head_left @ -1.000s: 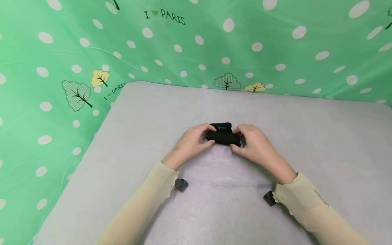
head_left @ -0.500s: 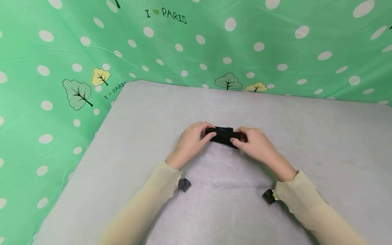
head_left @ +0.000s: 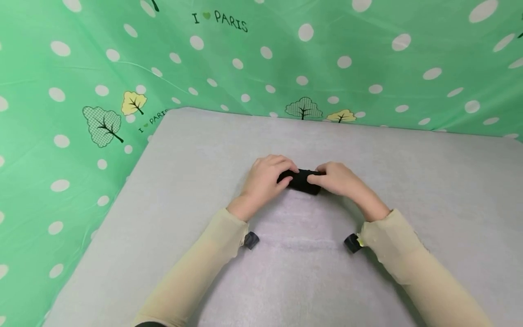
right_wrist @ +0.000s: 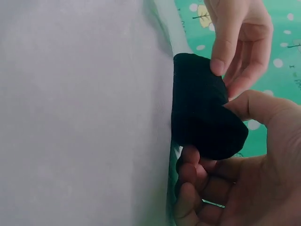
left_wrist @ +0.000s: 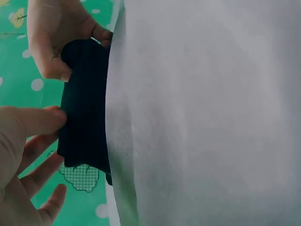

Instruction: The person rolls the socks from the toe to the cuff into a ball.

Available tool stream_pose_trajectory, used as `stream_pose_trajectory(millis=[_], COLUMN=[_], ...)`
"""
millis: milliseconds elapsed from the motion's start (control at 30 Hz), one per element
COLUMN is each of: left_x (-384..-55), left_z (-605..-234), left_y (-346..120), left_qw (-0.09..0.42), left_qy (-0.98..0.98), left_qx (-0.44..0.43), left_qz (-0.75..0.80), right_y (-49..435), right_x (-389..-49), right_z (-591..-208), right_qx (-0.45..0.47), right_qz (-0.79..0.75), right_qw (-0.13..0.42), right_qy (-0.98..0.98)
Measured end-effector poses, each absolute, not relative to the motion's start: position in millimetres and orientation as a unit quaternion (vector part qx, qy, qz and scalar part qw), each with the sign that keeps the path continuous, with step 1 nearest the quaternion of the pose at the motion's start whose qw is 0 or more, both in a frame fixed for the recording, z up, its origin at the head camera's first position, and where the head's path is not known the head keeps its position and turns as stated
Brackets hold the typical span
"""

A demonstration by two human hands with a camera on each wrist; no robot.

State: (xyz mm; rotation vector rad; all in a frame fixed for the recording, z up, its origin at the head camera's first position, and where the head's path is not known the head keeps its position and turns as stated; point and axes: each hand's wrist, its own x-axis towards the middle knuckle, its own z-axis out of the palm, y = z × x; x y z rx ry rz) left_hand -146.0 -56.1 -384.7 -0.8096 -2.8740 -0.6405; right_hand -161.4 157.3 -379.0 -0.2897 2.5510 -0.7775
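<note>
A small bundle of black cloth, rolled or folded into a short oblong, lies between both hands near the middle of the table. My left hand grips its left end, thumb on the near side and fingers over the far side. At the other end my right hand holds the bundle with the thumb on top and the fingers behind. In the right wrist view the right thumb presses into the black cloth, denting it, with the fingers curled below. The left wrist view shows both thumbs at the edge of the cloth.
The pale grey table top stretches out around the hands. Behind and to the left hangs a green dotted curtain with trees printed on it. Small black devices sit at the left cuff and the right cuff.
The flap with a teal mark behind the roll has gone from sight, leaving one compact bundle. My left hand has moved right and farther away; the right hand has moved slightly farther away.
</note>
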Motion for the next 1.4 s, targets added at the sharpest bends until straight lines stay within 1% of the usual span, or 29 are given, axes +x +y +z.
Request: stream_pose_trajectory(millis=[67, 133, 233, 333, 400, 433, 533, 700, 833, 967, 1133, 1267, 1400], left_x=[-145.3, -145.7, -148.2, -151.8, -154.3, -155.5, -159.4, -166.8, -169.2, -165.8, -153.5, -143.3, -135.7], left_z=[-383.5, -382.7, -381.3, -379.8, -379.2, -378.9, -379.0, -379.9, -380.6, -382.9, -380.0, -377.3, -379.3], left_y=[-55.6, -55.0, -53.3, -51.0, -49.5, -48.9, -47.3, -44.3, -43.2, -45.6, -50.3, -48.6, -45.1], left_qw=[0.045, 0.046, 0.046, 0.042, 0.039, 0.036, 0.024, -0.005, -0.015, -0.016, -0.045, -0.065, -0.067], left_qy=[-0.941, -0.943, -0.947, -0.951, -0.952, -0.952, -0.954, -0.956, -0.956, -0.957, -0.949, -0.934, -0.919], left_qx=[-0.267, -0.262, -0.252, -0.243, -0.24, -0.237, -0.228, -0.203, -0.199, -0.233, -0.277, -0.287, -0.269], left_qz=[-0.203, -0.2, -0.194, -0.187, -0.187, -0.188, -0.192, -0.213, -0.213, -0.17, -0.144, -0.2, -0.281], right_y=[157.8, 158.4, 158.8, 158.5, 157.9, 157.5, 156.2, 152.4, 150.4, 152.3, 157.5, 160.2, 162.4], right_x=[-161.6, -159.3, -154.2, -148.5, -145.3, -143.8, -142.0, -144.3, -147.5, -147.9, -143.3, -136.5, -128.0], right_z=[-378.3, -378.5, -379.7, -380.7, -380.7, -380.6, -380.0, -380.1, -382.8, -386.0, -382.6, -377.2, -373.3], right_qx=[-0.102, -0.101, -0.121, -0.179, -0.216, -0.231, -0.247, -0.23, -0.224, -0.219, -0.224, -0.225, -0.211], right_qz=[-0.286, -0.303, -0.338, -0.346, -0.323, -0.308, -0.274, -0.243, -0.233, -0.261, -0.312, -0.344, -0.401], right_qw=[0.226, 0.201, 0.126, 0.04, 0.005, -0.004, 0.0, 0.026, 0.023, 0.011, 0.016, 0.029, 0.029], right_qy=[0.926, 0.926, 0.925, 0.92, 0.921, 0.923, 0.93, 0.942, 0.946, 0.94, 0.923, 0.911, 0.891])
